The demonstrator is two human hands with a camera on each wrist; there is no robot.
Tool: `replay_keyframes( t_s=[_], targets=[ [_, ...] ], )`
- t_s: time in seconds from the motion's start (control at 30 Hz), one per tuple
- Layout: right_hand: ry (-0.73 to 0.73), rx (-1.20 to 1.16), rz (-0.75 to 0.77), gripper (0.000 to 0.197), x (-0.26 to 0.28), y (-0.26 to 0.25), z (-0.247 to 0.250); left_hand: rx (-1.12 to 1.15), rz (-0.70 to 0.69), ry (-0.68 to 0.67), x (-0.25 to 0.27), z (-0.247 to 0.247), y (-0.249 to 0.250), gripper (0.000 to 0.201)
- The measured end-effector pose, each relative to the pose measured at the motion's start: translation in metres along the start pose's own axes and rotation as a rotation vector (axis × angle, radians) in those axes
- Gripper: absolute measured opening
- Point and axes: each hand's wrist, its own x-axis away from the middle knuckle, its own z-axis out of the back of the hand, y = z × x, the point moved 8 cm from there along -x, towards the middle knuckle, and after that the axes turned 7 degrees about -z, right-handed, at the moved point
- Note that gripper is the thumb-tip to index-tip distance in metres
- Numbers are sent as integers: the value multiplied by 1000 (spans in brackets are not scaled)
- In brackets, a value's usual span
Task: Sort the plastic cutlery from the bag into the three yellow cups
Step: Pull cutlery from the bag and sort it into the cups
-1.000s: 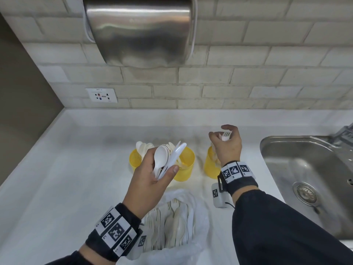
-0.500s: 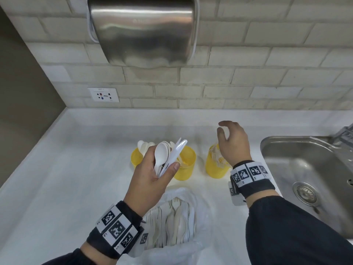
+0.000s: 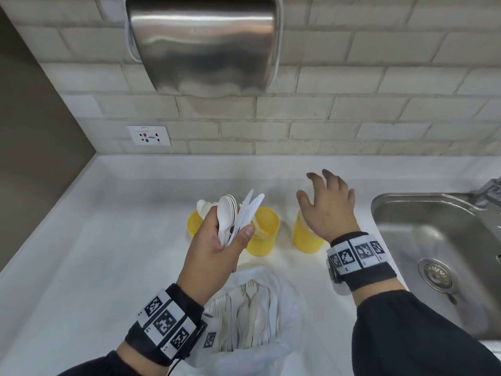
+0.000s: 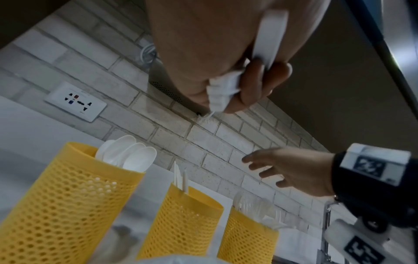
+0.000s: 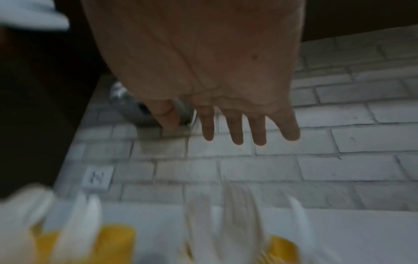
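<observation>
The right hand (image 3: pixel 329 213) has dropped its fork into the right cup (image 3: pixel 307 240) and spread its fingers above it.

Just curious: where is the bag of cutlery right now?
In the head view the bag lies open on the white counter, nearest the person, just in front of the middle yellow cup and below the left hand.

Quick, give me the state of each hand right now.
Left hand: grips a bundle of white plastic spoons and knives.
Right hand: open, fingers spread, holding nothing, above the right yellow cup.
</observation>
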Motion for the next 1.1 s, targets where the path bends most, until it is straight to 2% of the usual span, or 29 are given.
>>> replay_keyframes(
  t_s=[0.07,0.17,0.27,0.33,0.43,0.5,0.57,0.7,0.8,0.87,1.0,1.03,1.1],
  targets=[
    [31,-322,20,41,14,-14,23,42,31,13,-1,1,-1,13],
    [-132,-813,-41,22,45,-37,37,114,55,5,-3,0,-1,23],
    [-327,-1026,-81,20,80,-64,25,172,62,-19,-3,-2,3,31],
    [-365,-1032,-49,17,95,-80,16,179,59,-45,-2,-5,7,26],
    [-289,-982,33,20,100,-92,12,198,41,-94,2,-9,10,19],
    [-211,-1001,15,22,96,-90,16,227,74,-90,4,-6,9,28],
    [-138,-1121,-38,24,91,-84,23,233,120,-94,6,-2,6,34],
    [76,-1430,-121,25,76,-60,53,211,143,-94,8,5,3,33],
    [30,-1636,-129,24,65,-50,63,248,156,-74,9,6,0,32],
    [-91,-1550,-88,23,65,-55,59,248,173,-80,9,6,-2,33],
    [-309,-1067,103,13,91,-90,38,300,184,-127,8,-3,-1,51],
    [-315,-1039,130,13,95,-96,34,319,177,-143,8,-5,0,51],
    [-245,-1093,72,14,94,-93,32,323,162,-163,9,-7,3,54]
  ],
)
